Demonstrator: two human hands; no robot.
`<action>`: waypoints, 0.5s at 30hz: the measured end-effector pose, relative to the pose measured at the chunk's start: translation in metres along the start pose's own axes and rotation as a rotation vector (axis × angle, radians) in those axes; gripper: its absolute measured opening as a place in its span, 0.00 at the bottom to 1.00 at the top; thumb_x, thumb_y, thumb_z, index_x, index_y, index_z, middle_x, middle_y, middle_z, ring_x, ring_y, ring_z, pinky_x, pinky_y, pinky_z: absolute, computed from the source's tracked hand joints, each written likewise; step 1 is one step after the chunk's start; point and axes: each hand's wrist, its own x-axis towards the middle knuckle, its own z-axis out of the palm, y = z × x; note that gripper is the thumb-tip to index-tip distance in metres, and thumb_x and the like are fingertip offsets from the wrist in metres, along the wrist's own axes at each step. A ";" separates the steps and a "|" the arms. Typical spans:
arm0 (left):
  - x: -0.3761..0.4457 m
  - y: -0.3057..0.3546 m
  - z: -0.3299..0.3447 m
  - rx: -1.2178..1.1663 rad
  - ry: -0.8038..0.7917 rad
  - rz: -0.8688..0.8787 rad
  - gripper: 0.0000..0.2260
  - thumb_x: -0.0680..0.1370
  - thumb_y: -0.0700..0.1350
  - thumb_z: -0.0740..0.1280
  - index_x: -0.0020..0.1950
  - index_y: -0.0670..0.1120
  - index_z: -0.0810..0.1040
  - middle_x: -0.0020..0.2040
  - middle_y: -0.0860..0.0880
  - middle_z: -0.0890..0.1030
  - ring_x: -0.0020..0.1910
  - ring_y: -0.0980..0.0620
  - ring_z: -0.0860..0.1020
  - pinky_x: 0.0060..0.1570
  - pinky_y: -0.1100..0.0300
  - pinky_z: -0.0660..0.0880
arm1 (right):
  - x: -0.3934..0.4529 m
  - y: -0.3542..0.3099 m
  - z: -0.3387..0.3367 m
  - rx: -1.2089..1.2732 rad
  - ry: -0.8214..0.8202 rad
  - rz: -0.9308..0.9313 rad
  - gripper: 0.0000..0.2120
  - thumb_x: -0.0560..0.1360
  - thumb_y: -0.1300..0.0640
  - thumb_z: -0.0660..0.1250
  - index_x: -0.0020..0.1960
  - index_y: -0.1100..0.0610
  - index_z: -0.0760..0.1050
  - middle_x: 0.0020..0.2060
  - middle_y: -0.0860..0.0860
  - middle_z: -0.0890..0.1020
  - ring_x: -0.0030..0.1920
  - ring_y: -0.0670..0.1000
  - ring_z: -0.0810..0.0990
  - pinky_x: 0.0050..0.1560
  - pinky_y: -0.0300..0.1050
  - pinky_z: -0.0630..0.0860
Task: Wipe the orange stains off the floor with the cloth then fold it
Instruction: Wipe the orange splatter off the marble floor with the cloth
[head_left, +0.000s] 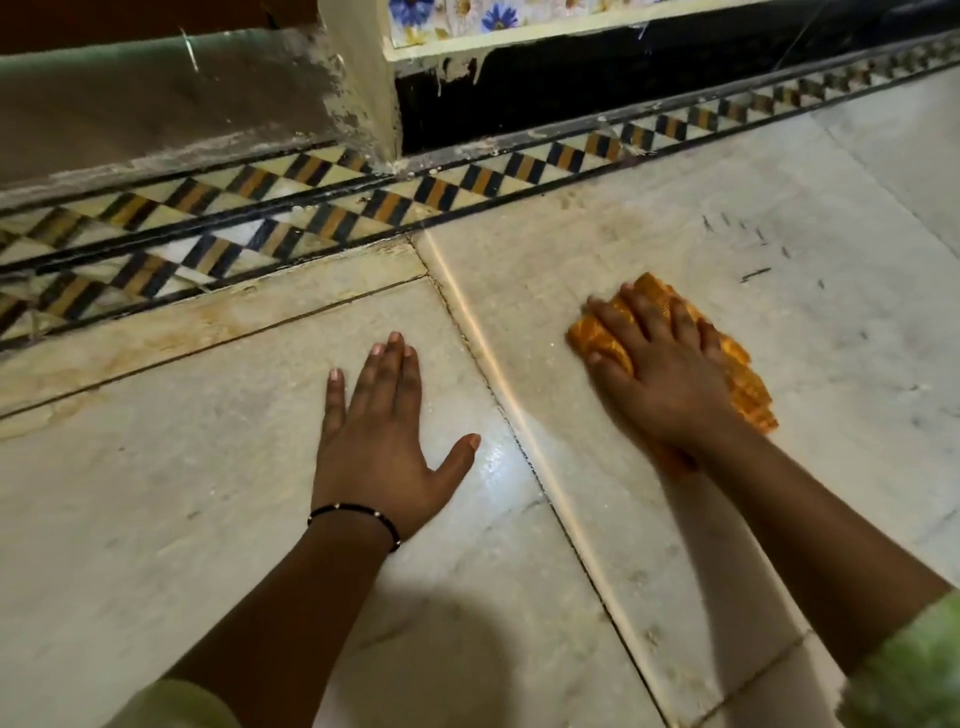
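An orange cloth (748, 382) lies bunched on the pale marble floor (831, 338) at the right. My right hand (660, 374) presses flat on top of it, fingers spread and curled over its far edge. My left hand (379, 441) rests flat on the floor to the left, fingers apart, holding nothing; a black bracelet circles its wrist. Faint orange-brown staining (171, 322) shows along the narrow marble strip at the left, and a paler smear (587, 228) lies beyond the cloth near the border.
A patterned border of black, orange and cream diamonds (311, 218) runs across the far side. Behind it stand a worn wall base (156, 119), a cream post (363, 88) and a dark gap under a floral-papered shelf (519, 21). Dark scuff marks (753, 273) dot the right tile.
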 end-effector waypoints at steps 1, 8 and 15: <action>0.000 0.001 0.000 0.004 0.001 -0.002 0.41 0.73 0.69 0.47 0.77 0.43 0.49 0.78 0.47 0.48 0.76 0.51 0.47 0.73 0.46 0.42 | 0.023 -0.004 -0.002 0.010 -0.005 0.009 0.30 0.73 0.30 0.40 0.74 0.32 0.40 0.78 0.46 0.46 0.77 0.60 0.44 0.72 0.67 0.42; 0.003 -0.002 0.000 0.052 -0.031 -0.016 0.41 0.73 0.70 0.44 0.78 0.44 0.45 0.78 0.47 0.45 0.76 0.51 0.45 0.73 0.46 0.40 | 0.109 -0.127 0.000 -0.033 0.033 -0.268 0.27 0.79 0.36 0.45 0.76 0.37 0.46 0.78 0.51 0.46 0.76 0.62 0.40 0.71 0.68 0.38; 0.003 -0.001 -0.003 0.023 -0.060 -0.014 0.41 0.74 0.70 0.47 0.77 0.43 0.50 0.78 0.46 0.48 0.76 0.50 0.49 0.73 0.43 0.47 | -0.010 -0.037 0.000 -0.021 -0.050 -0.347 0.25 0.78 0.36 0.42 0.74 0.30 0.41 0.77 0.41 0.41 0.77 0.53 0.37 0.73 0.63 0.38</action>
